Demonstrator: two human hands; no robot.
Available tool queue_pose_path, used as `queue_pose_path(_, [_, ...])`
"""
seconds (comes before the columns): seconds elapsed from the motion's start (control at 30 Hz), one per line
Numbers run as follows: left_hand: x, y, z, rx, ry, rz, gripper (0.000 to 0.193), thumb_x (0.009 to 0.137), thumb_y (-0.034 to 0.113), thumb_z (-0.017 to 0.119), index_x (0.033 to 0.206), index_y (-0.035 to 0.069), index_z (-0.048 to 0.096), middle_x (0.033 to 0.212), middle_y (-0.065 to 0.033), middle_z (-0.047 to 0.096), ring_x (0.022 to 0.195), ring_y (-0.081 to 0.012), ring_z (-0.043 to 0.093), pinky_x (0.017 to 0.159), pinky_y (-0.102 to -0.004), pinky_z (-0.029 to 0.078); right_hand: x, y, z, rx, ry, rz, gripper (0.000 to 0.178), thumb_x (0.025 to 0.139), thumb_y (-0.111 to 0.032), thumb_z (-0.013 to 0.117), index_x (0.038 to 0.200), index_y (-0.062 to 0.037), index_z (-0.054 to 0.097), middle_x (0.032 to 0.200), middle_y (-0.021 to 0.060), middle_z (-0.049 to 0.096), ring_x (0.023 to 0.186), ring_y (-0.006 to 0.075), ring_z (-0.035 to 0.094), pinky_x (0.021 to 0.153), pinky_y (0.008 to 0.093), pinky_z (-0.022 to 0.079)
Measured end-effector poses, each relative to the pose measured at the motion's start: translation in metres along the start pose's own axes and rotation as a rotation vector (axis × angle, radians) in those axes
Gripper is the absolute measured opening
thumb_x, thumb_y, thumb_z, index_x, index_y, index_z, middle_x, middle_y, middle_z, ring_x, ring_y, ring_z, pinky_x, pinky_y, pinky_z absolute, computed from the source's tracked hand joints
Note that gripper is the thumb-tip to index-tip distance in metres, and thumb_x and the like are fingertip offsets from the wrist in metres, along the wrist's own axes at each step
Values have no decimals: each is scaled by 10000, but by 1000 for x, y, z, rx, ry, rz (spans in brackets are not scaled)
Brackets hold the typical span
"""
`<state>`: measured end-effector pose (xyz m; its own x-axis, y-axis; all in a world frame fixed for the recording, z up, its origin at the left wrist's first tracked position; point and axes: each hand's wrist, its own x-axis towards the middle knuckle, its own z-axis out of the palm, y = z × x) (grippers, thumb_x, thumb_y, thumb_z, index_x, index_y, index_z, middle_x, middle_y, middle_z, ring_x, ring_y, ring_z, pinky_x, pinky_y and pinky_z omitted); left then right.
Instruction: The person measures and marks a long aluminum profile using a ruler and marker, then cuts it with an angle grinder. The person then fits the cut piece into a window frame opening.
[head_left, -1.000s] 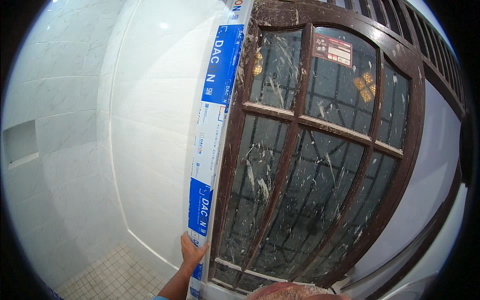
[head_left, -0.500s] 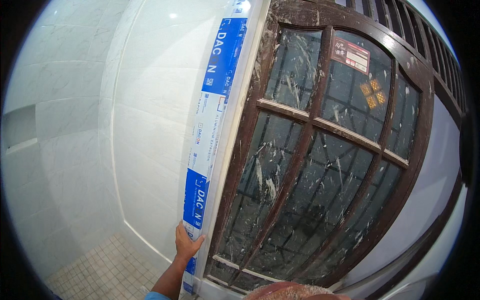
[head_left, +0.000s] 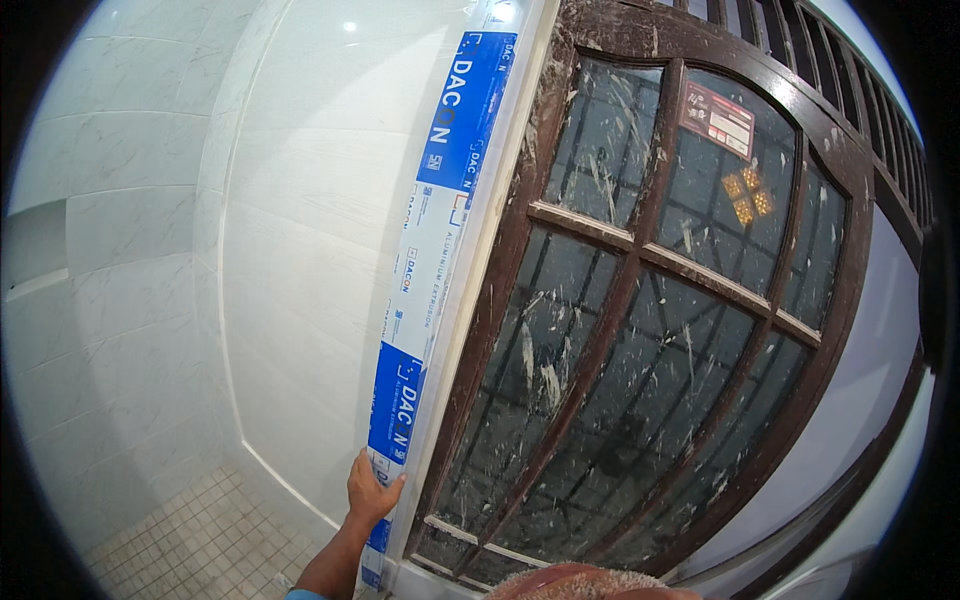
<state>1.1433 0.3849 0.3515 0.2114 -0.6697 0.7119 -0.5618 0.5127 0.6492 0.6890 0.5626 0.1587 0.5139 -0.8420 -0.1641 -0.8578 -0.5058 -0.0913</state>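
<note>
A long aluminium profile point(head_left: 408, 280), wrapped in blue-and-white protective film, stands nearly upright along the edge of the tiled wall point(head_left: 310, 230). Low on it, my left hand point(head_left: 370, 492) grips the profile, fingers at its left edge and thumb across the front face. A blue sleeve end point(head_left: 302, 594) shows at the bottom of my left forearm. My right hand is out of the picture.
Right of the profile stands a dark brown wooden door point(head_left: 635, 300) with paint-splashed glass panes and a sticker point(head_left: 718, 120). A small-tiled floor point(head_left: 205, 535) lies at lower left, below a wall niche point(head_left: 38, 245). Dark bars point(head_left: 800, 50) run above the door.
The upper profile and door have shifted slightly to the right in view. My left hand keeps its grip at about the same place on the profile.
</note>
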Motion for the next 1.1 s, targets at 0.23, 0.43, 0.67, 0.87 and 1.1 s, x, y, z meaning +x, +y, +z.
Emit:
queue_pose_path(0.23, [34, 18, -15, -15, -192, -138, 899, 853, 407, 888, 1560, 13, 496, 1427, -255, 662, 1313, -434, 651, 1111, -497, 525, -20, -17, -25, 118, -292, 78, 508, 1059, -489, 606, 1412, -138, 711, 1456, 218, 670, 1373, 396, 608, 1181, 546, 446])
queue_pose_path(0.43, [56, 9, -30, -14, -162, -13, 739, 795, 354, 914, 1330, -12, 559, 1108, -285, 715, 1044, -465, 722, 914, -521, 579, 25, -131, -154, 707, -155, 325, 466, 1003, -285, 747, 1375, -9, 689, 1254, 244, 768, 1090, 347, 772, 967, 434, 596])
queue_pose_path(0.67, [46, 4, -18, -33, -171, 41, 740, 847, 366, 900, 1390, 8, 548, 1203, -278, 692, 1117, -474, 691, 935, -531, 563, 9, -159, -125, 690, -401, 406, 400, 948, -315, 744, 1241, -44, 718, 1102, 229, 780, 1065, 391, 760, 939, 485, 580])
queue_pose_path(0.87, [44, 4, -8, 16, -115, 77, 722, 846, 378, 907, 1344, -6, 551, 1133, -276, 692, 1045, -479, 701, 866, -537, 573, 4, -142, -110, 687, -574, 399, 487, 970, -346, 731, 1353, -44, 710, 1238, 256, 769, 1138, 368, 762, 980, 445, 586])
queue_pose_path(1.1, [49, 8, -16, 80, -169, 4, 682, 862, 424, 903, 1266, -21, 580, 1030, -265, 699, 927, -443, 722, 788, -505, 576, 5, -112, -71, 690, -591, 355, 486, 965, -369, 742, 1322, -39, 728, 1164, 238, 788, 1059, 359, 768, 940, 453, 588])
